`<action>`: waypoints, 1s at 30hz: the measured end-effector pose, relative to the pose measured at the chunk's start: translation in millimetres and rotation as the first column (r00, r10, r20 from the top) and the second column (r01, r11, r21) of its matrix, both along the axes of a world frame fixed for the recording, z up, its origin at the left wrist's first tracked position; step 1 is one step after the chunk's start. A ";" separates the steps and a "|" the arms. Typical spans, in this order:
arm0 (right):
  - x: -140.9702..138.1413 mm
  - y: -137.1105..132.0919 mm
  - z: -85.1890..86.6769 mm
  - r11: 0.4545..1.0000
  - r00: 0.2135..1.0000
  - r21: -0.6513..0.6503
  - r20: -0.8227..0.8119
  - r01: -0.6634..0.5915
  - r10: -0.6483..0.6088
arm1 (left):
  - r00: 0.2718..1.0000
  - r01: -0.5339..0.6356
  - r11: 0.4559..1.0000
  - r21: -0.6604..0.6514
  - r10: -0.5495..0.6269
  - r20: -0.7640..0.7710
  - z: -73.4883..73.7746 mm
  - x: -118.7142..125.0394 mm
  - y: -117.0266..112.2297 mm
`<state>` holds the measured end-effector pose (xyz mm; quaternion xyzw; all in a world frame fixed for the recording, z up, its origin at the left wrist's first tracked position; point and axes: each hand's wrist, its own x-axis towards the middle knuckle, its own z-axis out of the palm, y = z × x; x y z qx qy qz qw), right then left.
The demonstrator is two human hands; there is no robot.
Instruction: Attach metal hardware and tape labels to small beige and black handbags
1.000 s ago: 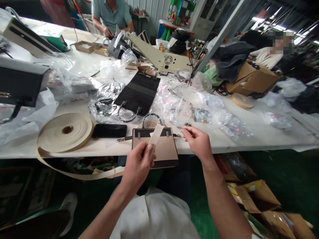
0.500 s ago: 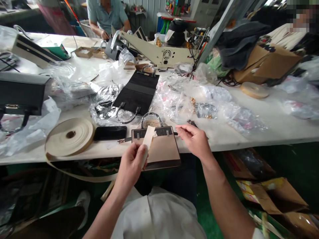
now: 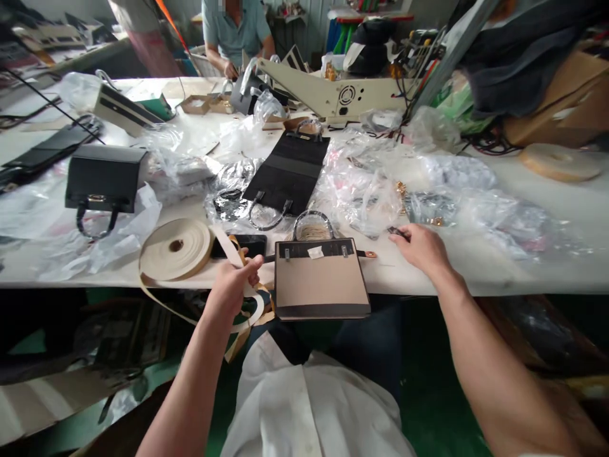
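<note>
A tan bag panel with a dark border (image 3: pixel 321 279) lies at the near edge of the white table (image 3: pixel 499 266), overhanging it. Left of the panel, my left hand (image 3: pixel 234 285) is closed on a cream tape strip (image 3: pixel 228 247) that trails from the cream tape roll (image 3: pixel 177 249). To the panel's right, my right hand (image 3: pixel 421 247) rests on the table with its fingers on a small dark object (image 3: pixel 398 232). A black phone (image 3: pixel 247 244) lies between the roll and the panel, partly hidden by the strip.
A black handbag (image 3: pixel 103 178) stands at the left. A black flat panel (image 3: pixel 291 171) and clear plastic bags (image 3: pixel 371 190) fill the middle. A cream machine arm (image 3: pixel 328 92) stands at the back, where another person (image 3: pixel 235 32) works. A second tape roll (image 3: pixel 559 162) lies far right.
My left hand has dropped left, off the panel, still holding the strip. My right hand has moved right onto the table to the small dark object. The view has shifted left.
</note>
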<state>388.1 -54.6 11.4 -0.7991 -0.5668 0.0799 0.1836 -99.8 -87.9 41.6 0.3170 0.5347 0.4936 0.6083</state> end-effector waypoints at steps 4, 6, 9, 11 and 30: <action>-9.8 -23.0 23.8 0.921 0.937 0.321 -0.334 0.220 -0.107 | 0.981 0.133 0.990 -0.047 -0.138 -0.137 -11.9 0.5 12.1; -23.8 -34.2 43.7 0.787 0.799 0.506 -0.600 0.353 0.028 | 0.963 0.177 0.982 -0.059 -0.186 -0.196 -15.7 7.0 18.8; -59.4 -39.7 78.0 0.731 0.572 0.578 -0.758 0.363 0.315 | 0.947 0.200 0.975 -0.099 -0.219 -0.236 -18.7 17.0 33.8; -92.7 -37.2 96.4 0.794 0.443 0.550 -0.798 0.259 0.409 | 0.930 0.213 0.968 -0.133 -0.243 -0.277 -18.7 20.8 44.2; -313.9 14.5 52.5 0.812 0.352 0.571 -0.790 0.123 0.502 | 0.892 0.352 0.935 -0.036 -0.346 -0.290 -23.6 24.8 54.0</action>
